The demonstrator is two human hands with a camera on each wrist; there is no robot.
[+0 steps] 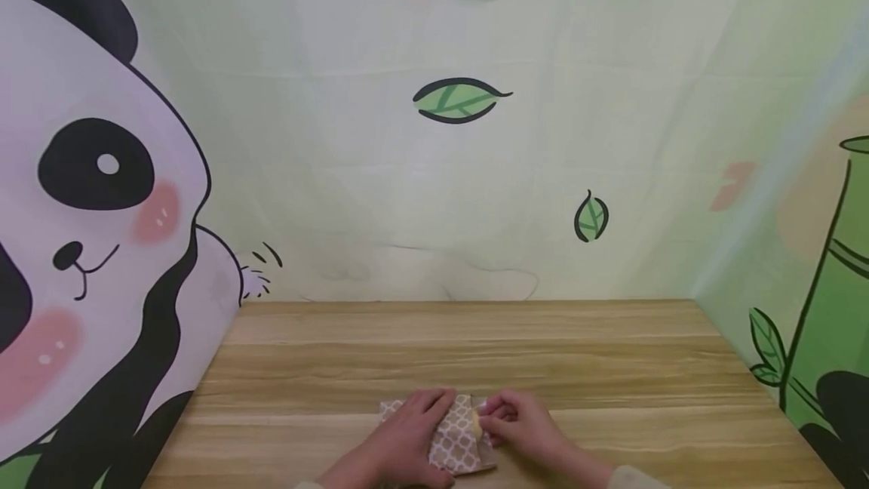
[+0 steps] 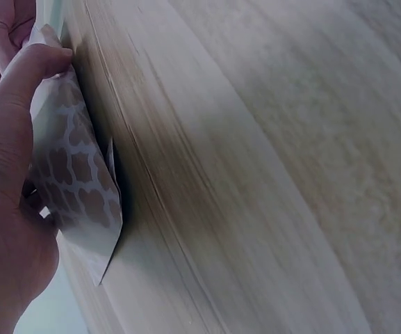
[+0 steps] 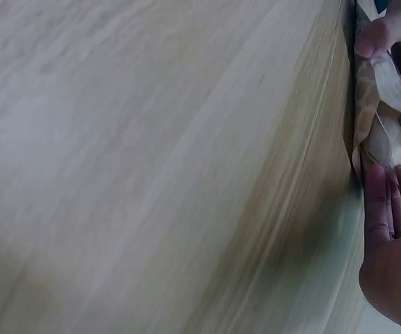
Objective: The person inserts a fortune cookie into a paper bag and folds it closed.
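A tan wrapping sheet (image 1: 456, 440) with a white lattice pattern lies folded into a flat packet near the front of the table. My left hand (image 1: 409, 440) lies across the packet and holds it, thumb at the near edge and fingers toward the far edge. At the packet's right end, my right hand (image 1: 519, 422) pinches the sheet's end between thumb and fingers. A small yellowish patch (image 1: 477, 424) shows at that end, its kind unclear. In the right wrist view, the folded end (image 3: 388, 132) stands partly open beside the right fingertips. Whatever lies inside is mostly hidden.
The wood-grain table (image 1: 305, 368) spreads out around the hands. Behind it hangs a pale green backdrop (image 1: 339, 134) printed with leaves, a large panda (image 1: 102, 172) at left and a green bamboo stalk (image 1: 831, 308) at right.
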